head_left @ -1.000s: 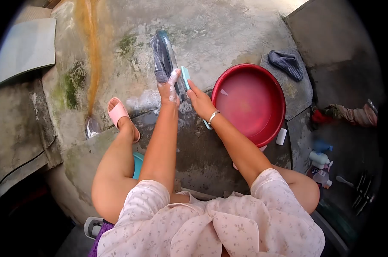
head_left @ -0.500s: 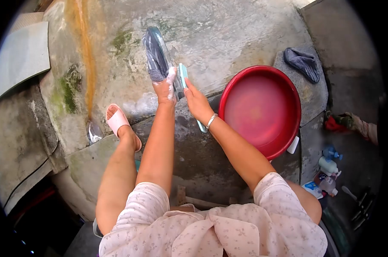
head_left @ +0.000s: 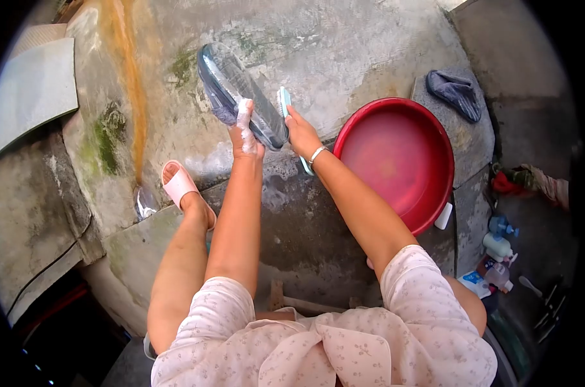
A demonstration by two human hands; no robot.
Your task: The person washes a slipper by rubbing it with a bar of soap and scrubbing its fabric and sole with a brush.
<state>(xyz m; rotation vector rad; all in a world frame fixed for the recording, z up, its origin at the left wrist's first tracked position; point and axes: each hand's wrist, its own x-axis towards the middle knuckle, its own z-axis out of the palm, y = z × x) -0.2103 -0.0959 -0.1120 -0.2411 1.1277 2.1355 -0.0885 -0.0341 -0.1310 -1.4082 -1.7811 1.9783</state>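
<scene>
My left hand (head_left: 246,134), with white suds on its thumb, is closed round a grey-blue shoe (head_left: 244,93). The shoe's sole is turned up and to the right, and its striped fabric upper shows at the left edge. In my right hand (head_left: 301,134) is a light turquoise brush (head_left: 286,102), its white bristles facing the sole's right edge. Whether the bristles touch the sole I cannot tell. Right of that hand stands a red basin (head_left: 396,161) holding cloudy water.
A second dark shoe (head_left: 457,95) lies on a stone slab behind the basin. A white bar (head_left: 443,216) sits beside the basin. Several bottles (head_left: 497,246) stand at the right. Suds wet the concrete ledge (head_left: 292,226). A pink slipper (head_left: 180,186) is on my left foot.
My left hand has rolled the shoe so that its sole now faces up, with the toe end swung left. My right hand has moved slightly right and up with the brush.
</scene>
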